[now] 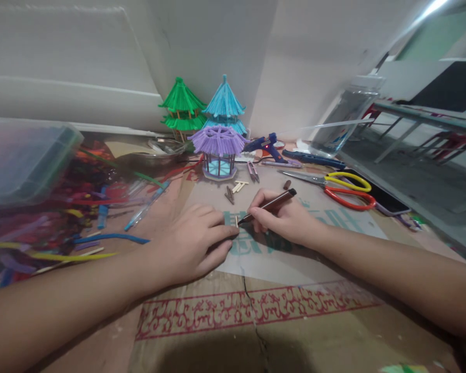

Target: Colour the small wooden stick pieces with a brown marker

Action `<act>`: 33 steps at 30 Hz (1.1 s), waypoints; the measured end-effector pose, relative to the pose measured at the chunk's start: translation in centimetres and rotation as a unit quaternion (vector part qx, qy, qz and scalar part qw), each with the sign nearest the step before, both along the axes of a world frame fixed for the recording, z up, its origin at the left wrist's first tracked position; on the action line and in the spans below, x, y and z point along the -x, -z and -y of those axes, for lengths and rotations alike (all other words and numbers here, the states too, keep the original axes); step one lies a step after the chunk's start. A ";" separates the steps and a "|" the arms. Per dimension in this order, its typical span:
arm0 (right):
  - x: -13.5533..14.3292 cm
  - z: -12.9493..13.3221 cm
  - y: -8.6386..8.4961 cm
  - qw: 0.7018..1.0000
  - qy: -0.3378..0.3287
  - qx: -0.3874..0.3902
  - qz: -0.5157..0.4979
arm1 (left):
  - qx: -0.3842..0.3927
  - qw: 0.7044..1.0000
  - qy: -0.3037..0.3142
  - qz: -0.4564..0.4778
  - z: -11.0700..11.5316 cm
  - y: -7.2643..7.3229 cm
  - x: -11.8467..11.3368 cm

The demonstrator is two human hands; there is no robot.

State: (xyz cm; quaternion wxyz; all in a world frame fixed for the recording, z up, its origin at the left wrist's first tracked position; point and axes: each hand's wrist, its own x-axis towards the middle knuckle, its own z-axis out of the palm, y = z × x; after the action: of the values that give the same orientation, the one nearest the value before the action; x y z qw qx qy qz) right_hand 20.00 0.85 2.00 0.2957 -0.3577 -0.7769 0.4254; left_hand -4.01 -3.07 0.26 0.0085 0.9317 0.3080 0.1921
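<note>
My right hand is wrapped round a dark brown marker, its tip at a short pale stick lying on a white printed sheet. My left hand rests on the sheet with its fingers apart, and its index fingertip touches the lower end of that stick. Beyond my hands are several loose pale sticks and a few brown ones. A brown cap lies to their right. Behind them stands a small purple-roofed pavilion.
Green and blue pavilions stand at the back. A glue gun, scissors and a phone lie to the right. Coloured strips and a plastic box are at left; a clear jar stands back right.
</note>
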 end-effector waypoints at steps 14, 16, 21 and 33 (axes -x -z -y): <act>-0.1 -0.1 0.1 1.000 0.005 -0.007 0.003 | 0.006 1.000 0.001 -0.001 0.0 0.0 0.1; -0.1 -0.1 0.1 1.000 0.004 -0.007 0.001 | 0.005 1.000 -0.002 -0.001 0.0 0.1 0.1; 0.0 -0.1 0.1 1.000 0.010 -0.009 -0.007 | -0.001 1.000 0.000 0.003 -0.1 0.1 0.1; 0.0 -0.1 0.0 1.000 -0.004 0.002 -0.002 | 0.000 1.000 -0.002 0.004 0.0 0.0 0.0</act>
State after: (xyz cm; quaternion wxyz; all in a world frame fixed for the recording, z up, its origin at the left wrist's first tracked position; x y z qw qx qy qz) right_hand 20.04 0.95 1.95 0.2950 -0.3541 -0.7768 0.4290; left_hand -4.00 -3.07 0.29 0.0089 0.9305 0.3096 0.1957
